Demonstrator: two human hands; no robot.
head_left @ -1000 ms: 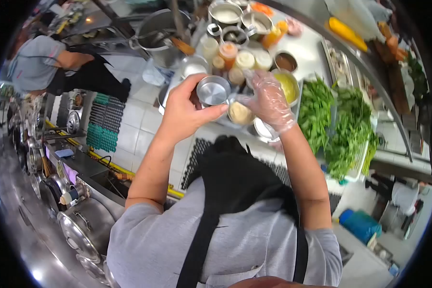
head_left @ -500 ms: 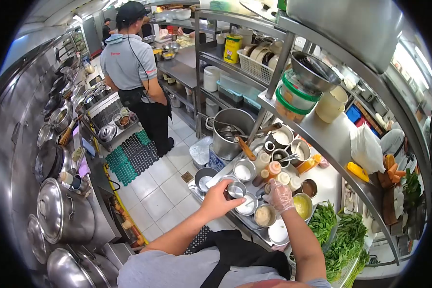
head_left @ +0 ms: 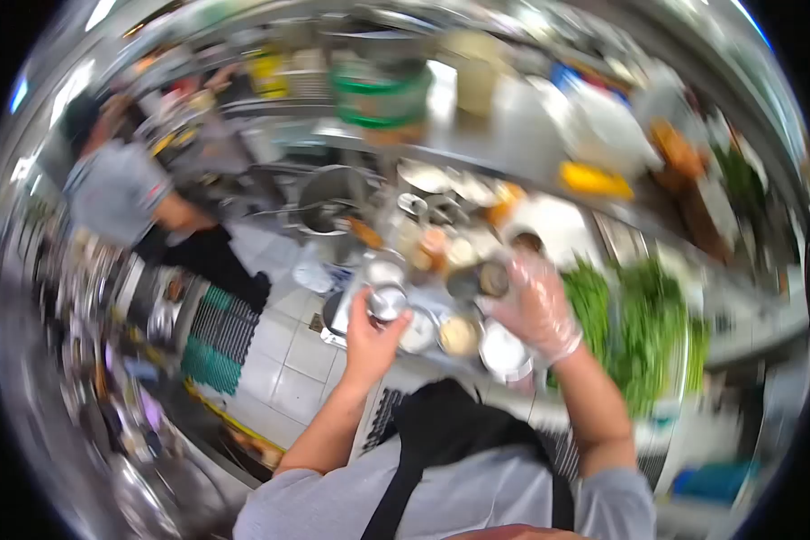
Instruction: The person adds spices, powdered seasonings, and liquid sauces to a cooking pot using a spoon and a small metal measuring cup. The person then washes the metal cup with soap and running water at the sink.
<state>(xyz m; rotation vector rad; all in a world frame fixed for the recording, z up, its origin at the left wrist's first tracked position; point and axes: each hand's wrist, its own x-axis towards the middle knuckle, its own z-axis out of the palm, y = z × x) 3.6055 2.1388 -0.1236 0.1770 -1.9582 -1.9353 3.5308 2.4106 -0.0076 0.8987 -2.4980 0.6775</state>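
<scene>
My left hand (head_left: 373, 337) is bare and has its thumb and fingers wrapped around a small metal cup (head_left: 387, 303). A clear plastic glove covers my right hand (head_left: 540, 310), which grips a dark, bottle-like container (head_left: 466, 283) lying tilted toward the left; motion blur hides its details. Below the hands sit a bowl of beige powder (head_left: 459, 336), a bowl of white contents (head_left: 504, 353) and another white-filled bowl (head_left: 418, 335). Squeeze bottles (head_left: 432, 247) stand just behind them.
Leafy greens (head_left: 648, 333) lie at the right. A large pot (head_left: 333, 202) stands behind on the left. Above the counter runs a metal shelf (head_left: 522, 135) with green-rimmed tubs (head_left: 378, 94). A person in a grey shirt (head_left: 121, 193) stands at the left, beside a floor mat (head_left: 216, 337).
The view has swung to the right and blurred. My right hand has drawn the dark container up from among the bowls. My left hand still holds the cup.
</scene>
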